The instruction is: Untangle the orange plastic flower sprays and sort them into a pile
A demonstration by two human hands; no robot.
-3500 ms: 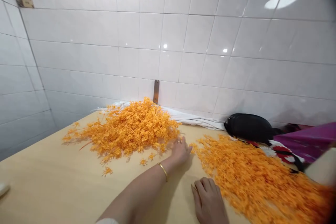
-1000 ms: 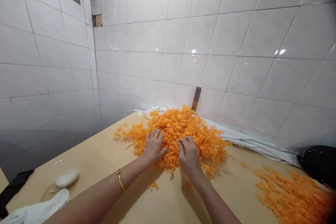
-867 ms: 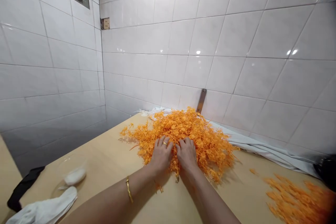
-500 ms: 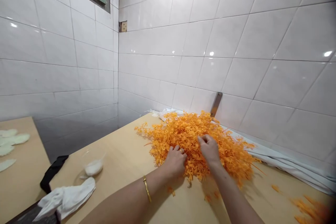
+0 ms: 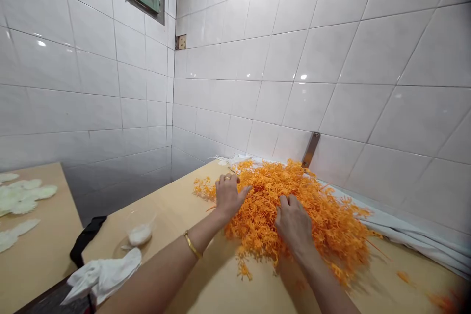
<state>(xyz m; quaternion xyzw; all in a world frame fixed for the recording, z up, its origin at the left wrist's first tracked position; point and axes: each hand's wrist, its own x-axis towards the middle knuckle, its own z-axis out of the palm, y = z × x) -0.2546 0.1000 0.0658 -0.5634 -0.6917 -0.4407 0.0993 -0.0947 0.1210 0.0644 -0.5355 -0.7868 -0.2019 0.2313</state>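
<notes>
A large heap of orange artificial flower sprigs [image 5: 265, 221] lies on the light wooden table [image 5: 180, 265] before me. My left hand [image 5: 228, 197], wearing a ring, is over the heap's left side, thumb spread away from the fingers; it holds nothing that I can see. Deep at the middle front of the heap is my right hand [image 5: 294, 221], its fingers curled together among the sprigs; the fingertips are partly hidden. A few loose sprigs hang over the heap's front edge.
To the left are a clear bowl with white contents [image 5: 140, 233], a white cloth [image 5: 106, 274] and a black strap [image 5: 86, 240]. Another table [image 5: 55, 270] bears pale green petal pieces [image 5: 27, 196]. A metal bracket [image 5: 311, 149] and a white sheet [image 5: 412, 240] are along the tiled wall.
My left hand has lifted off the heap's front and moved left and away from me, its thumb spreading. My right hand has come slightly lower. The view has shifted a little left.
</notes>
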